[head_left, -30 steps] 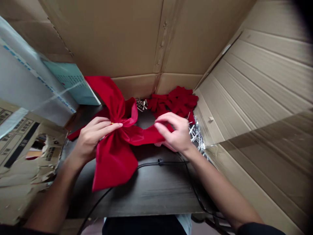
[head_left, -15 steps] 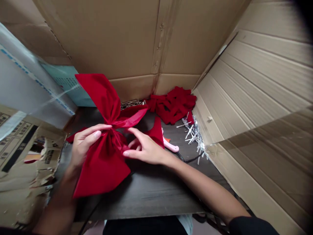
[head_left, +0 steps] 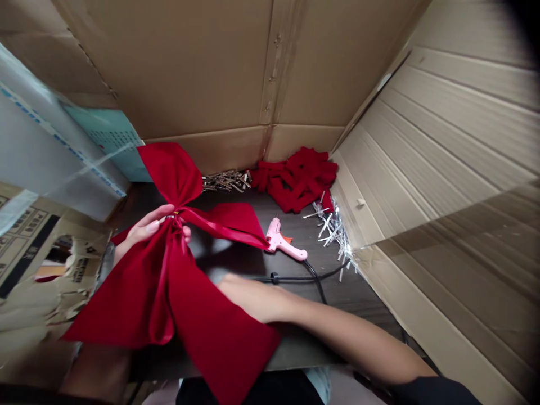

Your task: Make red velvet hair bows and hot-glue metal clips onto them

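A large red fabric bow hangs open in front of me, its loops above and two broad tails spread below. My left hand pinches its gathered middle, where a thin gold-coloured tie shows; some of that hand's fingertips come out behind the knot. Behind the right tail is my right hand, its fingers hidden by the cloth, so its grip cannot be made out. A pink glue gun lies on the dark table, touching or just beyond the tip of the bow's right loop.
At the back, a pile of red fabric pieces lies beside a heap of gold twist ties. Silver twist ties line the right cardboard wall. A black cable crosses the table. A torn cardboard box stands left.
The bow's lower tails have spread apart and hang farther down and right. My right hand has moved from the bow's middle down behind the right tail. The glue gun is more uncovered.
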`<state>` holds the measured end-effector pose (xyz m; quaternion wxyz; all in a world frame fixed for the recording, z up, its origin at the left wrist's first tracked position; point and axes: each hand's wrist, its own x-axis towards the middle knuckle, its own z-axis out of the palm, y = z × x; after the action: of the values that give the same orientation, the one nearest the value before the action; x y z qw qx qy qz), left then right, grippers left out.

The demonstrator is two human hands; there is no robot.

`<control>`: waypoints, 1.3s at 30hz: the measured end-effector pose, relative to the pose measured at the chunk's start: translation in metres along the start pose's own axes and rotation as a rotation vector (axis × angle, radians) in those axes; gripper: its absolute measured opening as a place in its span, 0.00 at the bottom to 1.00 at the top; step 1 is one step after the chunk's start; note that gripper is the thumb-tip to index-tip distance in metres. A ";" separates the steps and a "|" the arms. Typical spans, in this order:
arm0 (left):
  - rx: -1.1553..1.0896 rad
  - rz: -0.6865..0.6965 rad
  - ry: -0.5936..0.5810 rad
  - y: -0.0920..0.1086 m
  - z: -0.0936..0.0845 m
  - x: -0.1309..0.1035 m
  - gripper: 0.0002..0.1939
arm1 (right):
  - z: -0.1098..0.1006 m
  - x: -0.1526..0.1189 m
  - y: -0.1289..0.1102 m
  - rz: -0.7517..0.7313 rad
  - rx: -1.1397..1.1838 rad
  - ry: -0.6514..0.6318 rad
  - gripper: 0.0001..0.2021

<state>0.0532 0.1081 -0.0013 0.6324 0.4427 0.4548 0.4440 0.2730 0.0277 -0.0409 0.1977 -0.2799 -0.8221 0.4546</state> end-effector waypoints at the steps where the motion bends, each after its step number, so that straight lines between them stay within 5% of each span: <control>1: 0.000 -0.037 -0.058 -0.001 0.000 0.000 0.25 | -0.003 0.003 0.004 0.028 0.016 0.047 0.07; 5: -0.002 -0.079 -0.171 -0.008 0.011 -0.007 0.22 | -0.016 0.016 0.016 0.232 0.385 0.318 0.15; 10: 0.074 -0.126 -0.171 -0.024 0.030 -0.015 0.14 | -0.039 0.014 0.016 0.099 0.812 0.449 0.13; 14: 0.253 -0.047 -0.234 -0.038 0.041 -0.012 0.10 | -0.049 0.010 0.010 0.036 0.813 0.531 0.08; 19: 0.435 0.084 -0.314 -0.052 0.058 -0.011 0.08 | -0.047 0.017 0.007 0.099 0.690 0.756 0.19; 24: 0.515 0.188 -0.162 -0.061 0.078 -0.015 0.07 | -0.057 0.039 0.020 0.121 0.803 1.114 0.29; 28: 0.290 0.315 -0.041 -0.069 0.091 -0.018 0.09 | -0.073 0.052 0.028 0.089 1.019 1.077 0.12; 31: -0.062 0.236 -0.053 -0.077 0.093 -0.017 0.14 | -0.081 0.055 0.029 0.118 1.085 0.949 0.04; 34: -0.030 0.157 -0.028 -0.083 0.090 -0.012 0.13 | -0.081 0.056 0.031 0.159 1.063 0.846 0.07; 39: 0.078 0.208 0.051 -0.079 0.088 -0.011 0.14 | -0.074 0.062 0.042 0.127 0.888 0.902 0.15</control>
<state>0.1492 0.0669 -0.0583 0.5537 0.5003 0.4393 0.5002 0.2804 0.1323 -0.0353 0.5945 -0.3832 -0.3731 0.6005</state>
